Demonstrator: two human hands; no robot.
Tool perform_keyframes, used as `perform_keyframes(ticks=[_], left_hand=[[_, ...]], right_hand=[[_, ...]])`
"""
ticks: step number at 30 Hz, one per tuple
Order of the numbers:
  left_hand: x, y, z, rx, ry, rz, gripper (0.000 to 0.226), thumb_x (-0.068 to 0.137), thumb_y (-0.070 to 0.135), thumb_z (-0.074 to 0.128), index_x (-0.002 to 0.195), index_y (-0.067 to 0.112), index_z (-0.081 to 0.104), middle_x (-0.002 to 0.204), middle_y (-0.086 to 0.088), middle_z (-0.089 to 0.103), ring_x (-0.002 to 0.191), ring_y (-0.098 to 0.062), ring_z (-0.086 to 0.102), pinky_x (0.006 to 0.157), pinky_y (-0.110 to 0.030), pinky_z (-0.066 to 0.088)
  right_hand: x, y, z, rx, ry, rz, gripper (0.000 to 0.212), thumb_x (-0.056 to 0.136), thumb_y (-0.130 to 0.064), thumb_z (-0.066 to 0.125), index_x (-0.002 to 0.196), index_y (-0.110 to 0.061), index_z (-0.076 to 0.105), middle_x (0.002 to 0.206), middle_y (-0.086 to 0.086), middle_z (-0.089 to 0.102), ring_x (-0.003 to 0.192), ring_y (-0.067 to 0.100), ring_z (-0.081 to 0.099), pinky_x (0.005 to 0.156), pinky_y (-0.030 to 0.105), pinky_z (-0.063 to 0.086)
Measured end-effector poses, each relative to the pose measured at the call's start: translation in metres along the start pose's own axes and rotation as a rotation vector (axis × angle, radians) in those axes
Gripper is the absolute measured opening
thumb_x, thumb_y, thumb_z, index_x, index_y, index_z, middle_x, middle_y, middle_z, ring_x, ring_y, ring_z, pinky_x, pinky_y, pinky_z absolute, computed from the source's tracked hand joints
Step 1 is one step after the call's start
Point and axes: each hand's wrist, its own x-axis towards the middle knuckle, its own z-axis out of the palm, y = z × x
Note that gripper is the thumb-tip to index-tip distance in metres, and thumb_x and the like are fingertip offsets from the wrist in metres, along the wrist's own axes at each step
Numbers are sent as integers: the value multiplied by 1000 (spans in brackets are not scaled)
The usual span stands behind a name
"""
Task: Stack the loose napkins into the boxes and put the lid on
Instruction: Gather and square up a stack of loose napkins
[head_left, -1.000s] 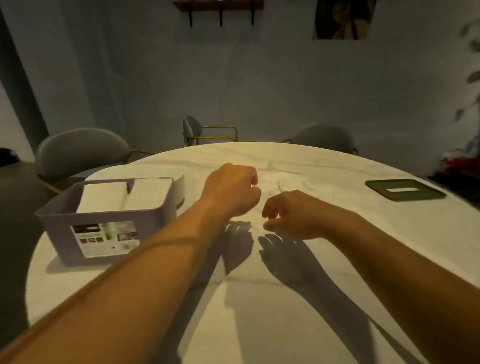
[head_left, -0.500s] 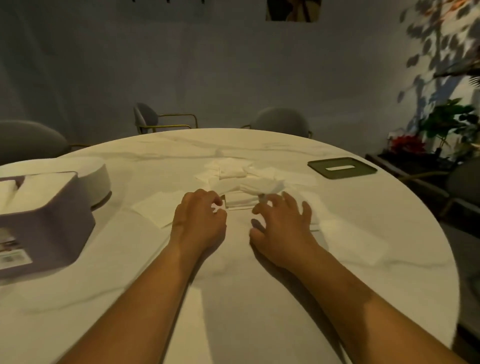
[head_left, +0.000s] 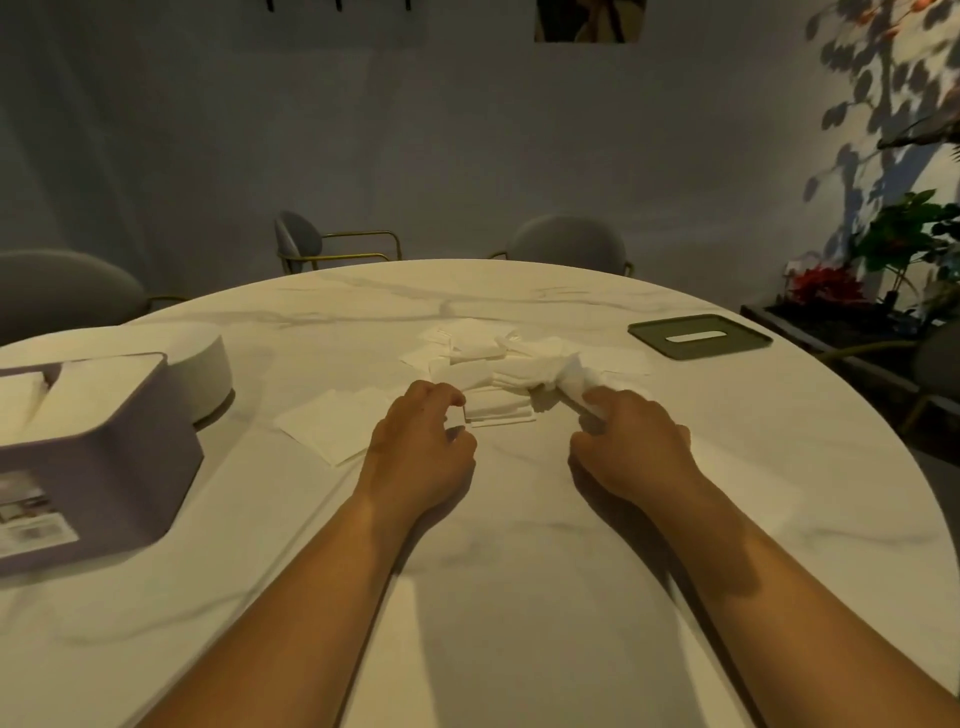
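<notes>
"Napkins (head_left: 470, 340), where are they?"

"Loose in the middle of the frame, on the table (head_left: 519, 582). My right hand (head_left: 631, 447) grips a crumpled napkin (head_left: 574, 375). My left hand (head_left: 421, 447) curls at the flat stack (head_left: 501, 410); I cannot tell if it pinches. I see the box (head_left: 104, 467) at the left and the lid (head_left: 698, 338) at the upper right."

Looks like a dining area; cannot tell whether home or café. Shown by a round marble-patterned counter (head_left: 519, 571) ringed by grey padded chairs (head_left: 569, 244) on gold-coloured frames, a picture (head_left: 589, 21) hung on the plain wall, and potted green plants (head_left: 904, 228) with red flowers (head_left: 826, 286) at the right edge. Dim, warm lighting.
</notes>
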Motion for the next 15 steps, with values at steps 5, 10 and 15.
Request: perform_keyframes(ticks=[5,10,15], left_hand=[[-3,1,-2,-76,-28,10,36,88,15,55,123,21,53,127,5,50,110,-13,55,95,-30,44],[-1,5,-3,-230,-15,-25,60,89,10,55,140,30,31,117,12,46,91,-6,53,82,-23,42],[-5,27,1,-562,39,-110,38,93,13,57,126,28,46,115,7,54,94,-12,59,85,-29,53]], right_hand=[[5,6,2,245,180,59,33,89,-15,63,119,-18,51,113,4,57,88,17,49,75,26,41],[8,8,-4,811,262,211,55,84,-11,70,128,-21,40,109,-1,49,92,18,50,78,35,51],[9,8,-10,1353,284,430,30,83,-11,66,107,-25,54,109,1,61,100,26,58,78,36,52]])
